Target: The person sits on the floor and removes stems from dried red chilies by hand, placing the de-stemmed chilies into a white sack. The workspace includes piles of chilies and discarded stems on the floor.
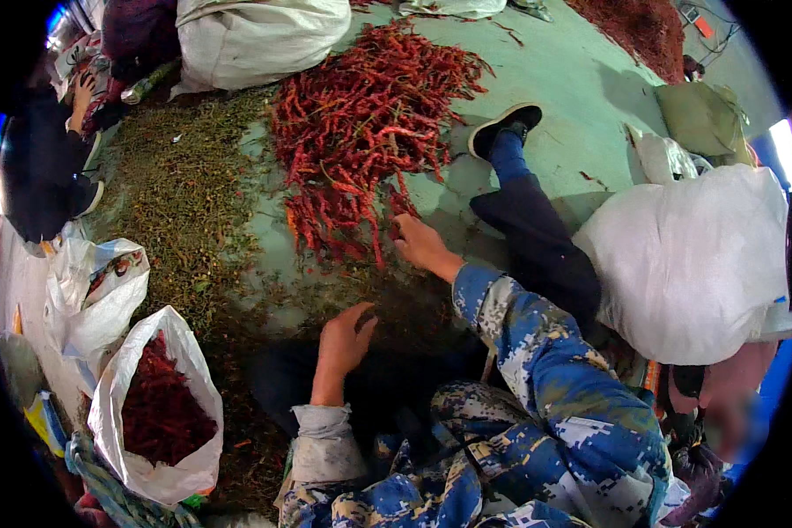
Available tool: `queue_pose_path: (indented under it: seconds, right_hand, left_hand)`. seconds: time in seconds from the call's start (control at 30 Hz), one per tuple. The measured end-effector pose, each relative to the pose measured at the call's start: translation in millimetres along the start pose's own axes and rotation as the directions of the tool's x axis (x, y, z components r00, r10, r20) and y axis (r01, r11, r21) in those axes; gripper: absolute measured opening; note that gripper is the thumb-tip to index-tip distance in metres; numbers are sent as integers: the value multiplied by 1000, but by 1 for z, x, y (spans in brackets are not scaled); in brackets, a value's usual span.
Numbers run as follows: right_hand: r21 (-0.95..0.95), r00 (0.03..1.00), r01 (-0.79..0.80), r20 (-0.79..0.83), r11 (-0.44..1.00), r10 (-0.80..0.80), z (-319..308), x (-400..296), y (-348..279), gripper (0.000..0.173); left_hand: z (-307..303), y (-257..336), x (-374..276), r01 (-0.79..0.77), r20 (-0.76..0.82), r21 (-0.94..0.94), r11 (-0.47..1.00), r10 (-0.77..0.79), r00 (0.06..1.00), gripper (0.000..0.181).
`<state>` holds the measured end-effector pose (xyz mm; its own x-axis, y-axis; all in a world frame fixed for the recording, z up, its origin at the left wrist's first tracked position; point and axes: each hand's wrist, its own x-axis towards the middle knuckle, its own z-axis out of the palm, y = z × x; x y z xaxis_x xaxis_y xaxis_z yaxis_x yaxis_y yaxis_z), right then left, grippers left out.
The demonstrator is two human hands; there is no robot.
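A large heap of long, wrinkled red chili peppers (363, 125) lies on the pale green floor (554, 59) before me. My right hand (423, 243) is at the heap's near right edge, with its fingertips against a few peppers. Whether it grips any of them is hard to see. Lower and to the left, my left hand (346, 340) hovers above my dark lap, its thumb apart from bent fingers. No pepper shows in it. To the left, an open white woven sack (211, 422) holds dark red chili peppers (161, 412).
Stems and plant debris (178, 191) cover the floor at left. White sacks stand around: a bulging one (693, 264) at right, another (257, 39) beyond the heap, a smaller one (92, 284) at left. My outstretched leg (541, 237) borders the heap. Another person (46, 165) sits far left.
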<state>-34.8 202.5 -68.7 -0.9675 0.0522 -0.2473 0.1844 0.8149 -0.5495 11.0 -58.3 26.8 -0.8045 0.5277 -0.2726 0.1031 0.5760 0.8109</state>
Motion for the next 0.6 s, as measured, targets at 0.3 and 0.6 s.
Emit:
queue_pose_path:
  seconds: [0.3,0.6]
  right_hand:
    - [751,996,-49,-8,658,84,-20,-60,3,41]
    - [952,1000,-21,21,307,3,-12,-103,-59,30]
  left_hand:
    - [4,17,3,37,-46,-134,990,-43,998,32]
    - [16,5,12,133,79,-680,721,-108,991,40]
